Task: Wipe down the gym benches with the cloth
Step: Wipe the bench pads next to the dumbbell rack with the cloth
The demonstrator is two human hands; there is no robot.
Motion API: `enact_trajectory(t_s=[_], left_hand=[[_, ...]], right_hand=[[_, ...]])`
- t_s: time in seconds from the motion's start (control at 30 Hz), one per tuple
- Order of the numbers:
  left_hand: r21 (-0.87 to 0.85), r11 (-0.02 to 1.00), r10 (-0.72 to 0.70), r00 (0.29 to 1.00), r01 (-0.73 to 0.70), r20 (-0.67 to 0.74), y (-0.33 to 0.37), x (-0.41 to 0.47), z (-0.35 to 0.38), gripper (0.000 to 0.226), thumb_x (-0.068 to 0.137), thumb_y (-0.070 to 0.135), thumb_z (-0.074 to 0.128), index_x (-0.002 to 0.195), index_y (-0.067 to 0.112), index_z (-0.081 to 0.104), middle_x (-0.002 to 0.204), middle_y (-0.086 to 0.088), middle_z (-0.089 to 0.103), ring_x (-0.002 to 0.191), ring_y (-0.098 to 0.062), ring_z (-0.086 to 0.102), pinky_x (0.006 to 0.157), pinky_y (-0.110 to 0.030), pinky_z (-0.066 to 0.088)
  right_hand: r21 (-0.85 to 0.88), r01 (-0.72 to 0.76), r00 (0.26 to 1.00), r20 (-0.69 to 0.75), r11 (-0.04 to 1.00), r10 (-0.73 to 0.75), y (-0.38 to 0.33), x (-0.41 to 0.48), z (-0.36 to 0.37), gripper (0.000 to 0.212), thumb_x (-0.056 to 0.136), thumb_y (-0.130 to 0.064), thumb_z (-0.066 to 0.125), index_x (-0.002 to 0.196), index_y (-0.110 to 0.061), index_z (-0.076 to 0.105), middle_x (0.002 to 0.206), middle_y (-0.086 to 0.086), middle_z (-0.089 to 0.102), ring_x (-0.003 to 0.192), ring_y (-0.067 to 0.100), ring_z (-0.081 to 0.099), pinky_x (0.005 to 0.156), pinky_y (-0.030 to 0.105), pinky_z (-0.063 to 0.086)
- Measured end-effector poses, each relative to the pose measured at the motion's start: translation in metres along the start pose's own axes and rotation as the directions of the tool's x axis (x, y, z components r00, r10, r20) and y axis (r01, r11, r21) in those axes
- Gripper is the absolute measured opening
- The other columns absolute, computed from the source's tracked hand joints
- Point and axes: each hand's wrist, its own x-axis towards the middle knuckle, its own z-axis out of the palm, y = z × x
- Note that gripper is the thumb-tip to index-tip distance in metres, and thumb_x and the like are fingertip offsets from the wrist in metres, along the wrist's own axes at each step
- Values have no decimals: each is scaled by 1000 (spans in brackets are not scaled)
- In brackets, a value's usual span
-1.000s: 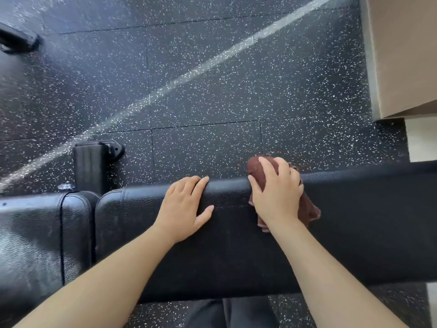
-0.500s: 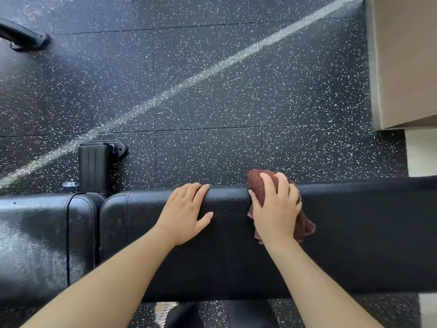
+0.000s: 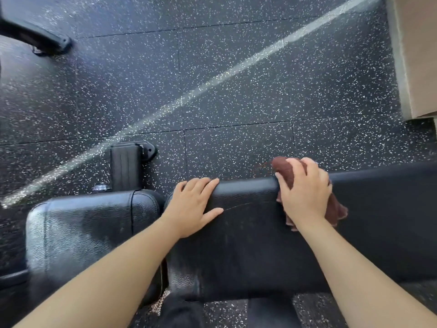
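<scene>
Nearest the camera, both forearms reach forward across the bench (image 3: 248,252). Its long pad runs left to right across the view, and a separate seat pad (image 3: 82,233) lies just beside it on the left.

The left hand (image 3: 191,204) lies flat on the long pad near its left end. Its fingers are straight, the tips reach the far edge, and it holds nothing, so it looks like a brace.

The right hand (image 3: 305,195) is further right, at that same far edge. Its fingers curl over the bunched cloth (image 3: 337,210) and press it on the rim. One end of the cloth pokes out past the fingertips and the other trails out under the wrist.

The long stretch of pad lies to the right of the cloth, along the bench's axis, so the right hand is the nearer one to it. A sideways sweep along the rim seems the likely next stroke.

Beyond the bench are the bench foot (image 3: 125,166) and the speckled floor (image 3: 236,91).
</scene>
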Motion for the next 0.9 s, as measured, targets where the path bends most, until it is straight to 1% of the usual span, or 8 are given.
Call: enact_trajectory(t_s=[0.1,0.3,0.43,0.53,0.6,0.67,0.8,0.9], left_hand=[[1,1000,2,1000,-2,-15,-1,1,3,74,85,64,23,140,17,36,134,-2,48,121,-24,45,96,-43,35],[14,1000,4,999,-3,-52,1,1,5,69,85,61,30,134,14,45,126,-4,55,111,-26,52,88,-43,41],[12,1000,-2,999,3,-45,2,1,2,70,85,62,27,135,15,43,128,-3,53,114,-25,50,90,-42,39],[-10,1000,-15,1000,14,-12,4,1,-1,74,85,65,22,141,18,33,137,-1,45,123,-22,43,98,-41,33],[-25,1000,-6,1000,6,4,2,2,0,74,85,66,23,144,22,24,144,2,36,130,-19,34,106,-40,27],[-46,998,-30,999,31,12,-6,-2,0,73,86,67,25,144,23,20,147,4,31,134,-17,29,110,-42,22],[-70,996,-64,998,64,1,-41,-24,5,71,86,66,25,144,26,18,146,5,32,134,-15,30,112,-45,20],[-43,997,-63,998,62,-7,-72,-44,10,71,87,65,28,144,22,23,145,3,36,134,-17,31,113,-42,16]], right_hand=[[5,-16,1000,-16,1000,16,-6,-2,5,41,86,-45,57,121,-25,55,131,6,48,111,38,44,91,53,36],[-6,-19,1000,22,1000,19,-13,-3,1,40,85,-44,57,121,-25,55,130,6,48,110,37,43,89,53,37],[-1,168,975,145,986,-167,-53,-15,11,39,85,-48,54,120,-30,52,130,2,47,107,31,44,87,47,38],[-10,205,966,164,979,-201,-61,-13,12,38,85,-50,51,119,-32,52,127,1,49,105,31,47,85,45,39],[-34,175,976,137,984,-169,-52,-8,11,38,85,-51,52,117,-32,53,124,1,51,102,33,49,83,44,41],[-73,86,990,123,994,-76,-50,-4,13,38,85,-51,52,117,-31,53,124,3,51,102,34,48,84,45,39],[-136,-87,989,107,987,102,-70,-5,18,41,87,-50,52,122,-30,51,131,5,47,109,37,43,89,48,35],[-113,-31,992,122,993,45,-107,-23,25,41,87,-49,52,123,-30,50,131,5,46,109,36,43,90,48,36]])
